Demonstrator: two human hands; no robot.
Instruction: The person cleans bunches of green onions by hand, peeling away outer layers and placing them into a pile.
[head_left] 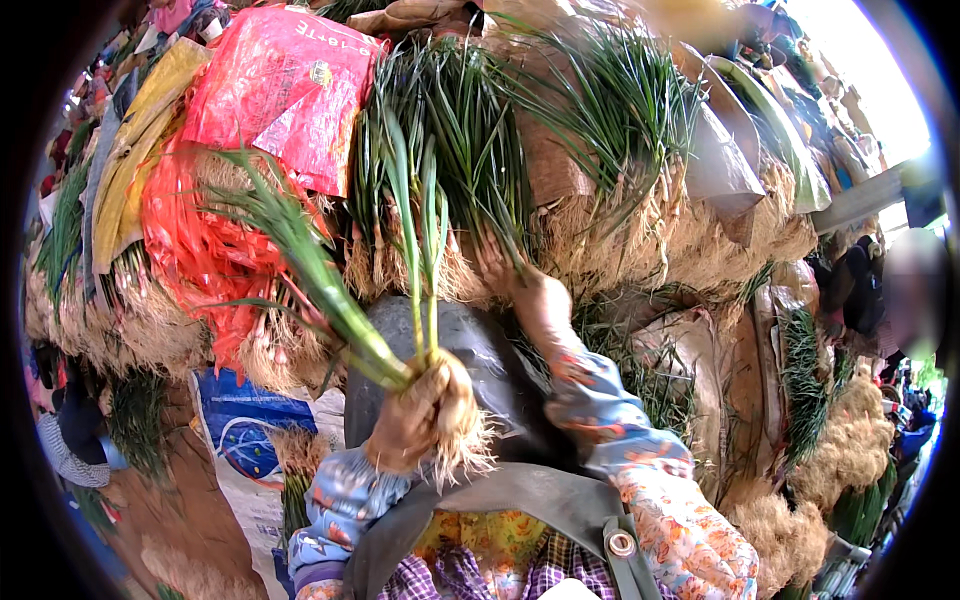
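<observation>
Near the middle, my left hand (415, 410) is closed round a few green garlic plants (385, 345). Their long green leaves fan upward, and pale stringy roots hang below the fist. Farther out, my right hand (530, 290) lies against the root end of a pile of green garlic (455, 130), fingers stretched toward the stems. Its fingertips are partly lost among the roots, and nothing shows gripped in it. A dark apron (440, 345) spreads over my lap beneath both hands.
Another heap of rooted greens (610, 110) adjoins on the right. To the left are a red plastic sack (285, 85) and a yellow sack (145, 150). A blue and white sack (240, 450) lies below. Root clumps (780, 540) sit at lower right.
</observation>
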